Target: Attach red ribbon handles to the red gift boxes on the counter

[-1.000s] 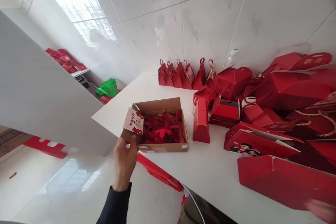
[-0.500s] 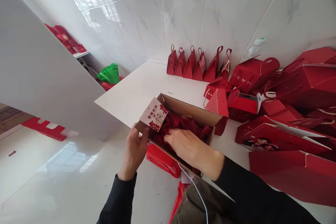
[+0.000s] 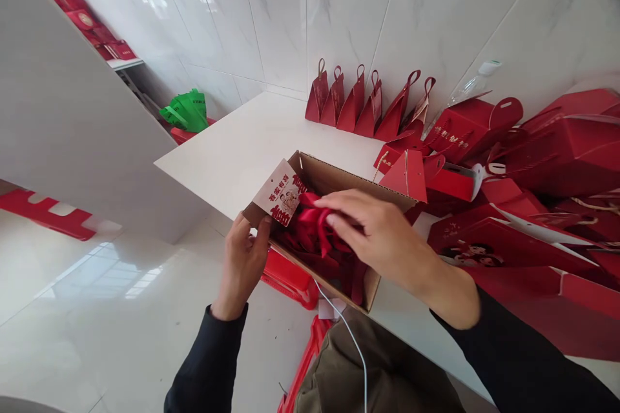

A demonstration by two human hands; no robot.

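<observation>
A brown cardboard box (image 3: 341, 175) sits tilted at the near edge of the white table, filled with red ribbons (image 3: 334, 261). My left hand (image 3: 245, 255) grips the box's left end, thumb inside the wall and fingers outside. Against that end leans a printed card (image 3: 279, 192) with red characters and a drawing of figures. My right hand (image 3: 375, 226) is over the box, its fingers pinching a bright red ribbon (image 3: 317, 216) that rises from the pile. Part of the ribbon is hidden behind the fingers.
Several small red gift boxes with loops (image 3: 356, 106) stand along the tiled wall. Larger red boxes (image 3: 472, 129) crowd the right side, near a clear bottle (image 3: 477, 80). A green bag (image 3: 186, 111) lies beyond the white table (image 3: 227, 148). A white cable (image 3: 356, 348) hangs in front.
My right hand has come up out of the pile and moved right, lifting some bright red ribbon. My left hand stays on the box end. The view has shifted slightly.
</observation>
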